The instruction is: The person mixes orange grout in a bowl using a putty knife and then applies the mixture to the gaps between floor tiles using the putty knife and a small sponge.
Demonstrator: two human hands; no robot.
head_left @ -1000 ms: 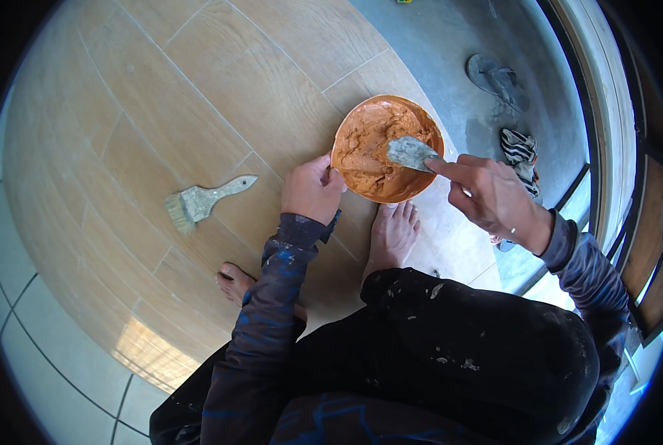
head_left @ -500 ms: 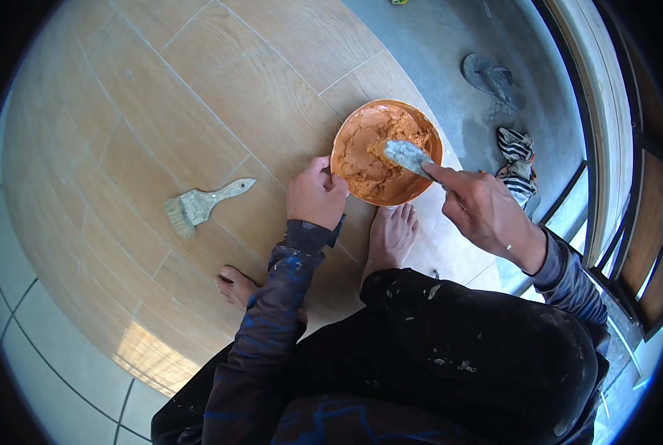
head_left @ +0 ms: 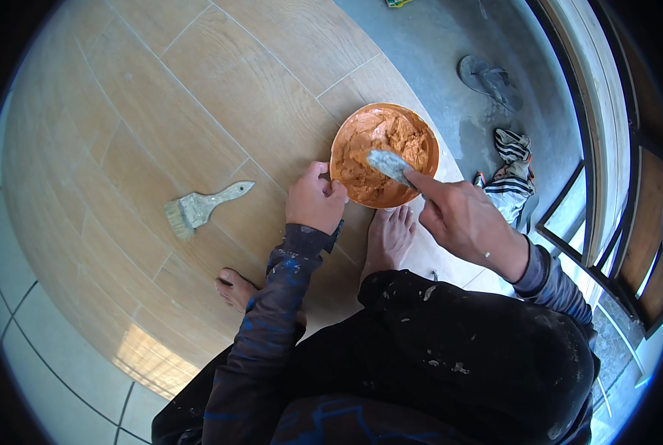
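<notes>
Crouching over the floor of wood-look tiles [head_left: 250, 81], the person has a round orange bowl [head_left: 434, 142] in front, just beyond the toes of the bare right foot [head_left: 391, 237]. The left hand [head_left: 316, 200] grasps the near left part of its rim, with the thumb bent at the edge; I believe this is to keep the bowl from turning or sliding. Whether its base rests on the tiles, I cannot tell. The right hand [head_left: 468, 222] is closed around the handle of a flat grey metal scraper [head_left: 387, 162], the forefinger stretched along it toward the blade, probably for better control of the pressure. Inside the bowl there is a thick orange paste [head_left: 402, 137], smooth at some places and lumpy at the far right side, and the blade lies over the middle of it. The paste seems rather stiff, because its ridges stand up without flowing flat. To the left, well apart from both hands, a wide pale paintbrush with dried stains [head_left: 201, 208] lies flat on the tiles, perhaps put there to leave both hands free.
</notes>
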